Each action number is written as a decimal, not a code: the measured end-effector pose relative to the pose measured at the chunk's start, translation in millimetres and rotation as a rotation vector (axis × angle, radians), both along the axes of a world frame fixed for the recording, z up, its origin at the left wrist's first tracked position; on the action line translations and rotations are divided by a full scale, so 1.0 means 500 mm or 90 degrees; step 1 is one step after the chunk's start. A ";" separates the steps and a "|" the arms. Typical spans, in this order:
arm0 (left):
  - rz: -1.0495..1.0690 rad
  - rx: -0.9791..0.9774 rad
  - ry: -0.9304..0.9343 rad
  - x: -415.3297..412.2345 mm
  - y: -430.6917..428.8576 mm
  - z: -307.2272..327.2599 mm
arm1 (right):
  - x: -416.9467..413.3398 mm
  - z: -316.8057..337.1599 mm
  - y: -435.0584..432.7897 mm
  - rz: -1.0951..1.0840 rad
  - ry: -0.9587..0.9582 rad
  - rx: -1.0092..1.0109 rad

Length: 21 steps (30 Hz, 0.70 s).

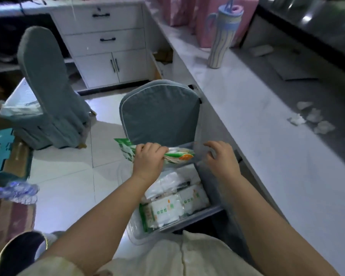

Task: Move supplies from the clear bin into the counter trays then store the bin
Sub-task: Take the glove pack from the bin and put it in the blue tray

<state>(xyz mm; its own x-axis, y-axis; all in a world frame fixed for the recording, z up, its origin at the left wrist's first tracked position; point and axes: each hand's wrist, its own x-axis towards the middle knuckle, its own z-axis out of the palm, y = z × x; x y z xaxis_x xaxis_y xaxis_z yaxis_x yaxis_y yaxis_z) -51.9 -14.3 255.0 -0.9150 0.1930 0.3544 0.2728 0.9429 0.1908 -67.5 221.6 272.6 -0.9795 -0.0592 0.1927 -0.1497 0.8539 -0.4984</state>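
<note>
I'm mid-unloading: my left hand (147, 159) is closed around a green packet (179, 154) above the bin (207, 213) on the near chair; right hand (220, 158) hovers loosely open, empty. Next, carry it right to the counter (267, 156); I can't see any trays.

A: What crowds the clear bin (203, 215)?

B: The chair back (159, 110) rises right behind its far end, so that way is blocked. The left hand (147, 158), closed on a green and white packet (179, 155), sits over the far end too, and the right hand (220, 156) hovers at the bin's far right corner, fingers spread.

A: And the bin's right?

B: The counter (277, 156) runs close alongside. Its nearest stretch is bare; crumpled tissues (313, 120) lie farther off, and a tall tumbler (223, 36) farther still.

A: Left of the bin?

B: Open floor (68, 186), up to a second chair (48, 92). Above the bin's near half, nothing covers the white packs (167, 211).
</note>
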 end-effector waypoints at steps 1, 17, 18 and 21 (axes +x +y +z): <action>-0.027 -0.002 0.016 0.005 0.000 0.007 | 0.026 0.005 0.002 -0.028 0.025 0.013; -0.476 0.088 0.014 0.244 0.290 0.061 | 0.596 0.104 0.119 -0.471 0.041 0.181; -0.501 0.093 0.020 0.266 0.318 0.070 | 0.636 0.113 0.137 -0.504 0.035 0.187; -0.573 0.117 0.039 0.337 0.408 0.112 | 0.759 0.142 0.188 -0.595 0.042 0.194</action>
